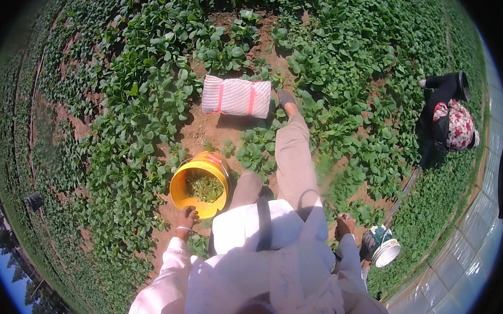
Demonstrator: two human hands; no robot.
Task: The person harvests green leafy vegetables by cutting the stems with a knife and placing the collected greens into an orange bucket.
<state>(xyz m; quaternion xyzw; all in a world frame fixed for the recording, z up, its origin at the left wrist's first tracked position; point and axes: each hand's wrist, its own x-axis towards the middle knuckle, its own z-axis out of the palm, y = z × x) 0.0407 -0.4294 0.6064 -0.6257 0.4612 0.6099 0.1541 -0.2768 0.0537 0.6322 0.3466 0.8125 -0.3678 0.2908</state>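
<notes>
My left hand [187, 217] is closed at the near rim of a yellow bucket [175, 188], which tips toward me beside my left leg. Green pods or leafy pickings [204, 187] lie inside it. My right hand [345, 225], to the right of my lap, has its fingers curled in; whatever they may hold is hidden. Ahead of my knees, a rolled striped bundle [237, 97] tied with two pink straps sits on the soil between plants.
Low leafy green plants [140, 92] grow all around, with bare brown soil [207, 134] between them. At the far right a person [458, 123] bends over the plants. A white bucket [386, 253] is near my right arm. Pale plastic sheeting [458, 267] runs along the right edge.
</notes>
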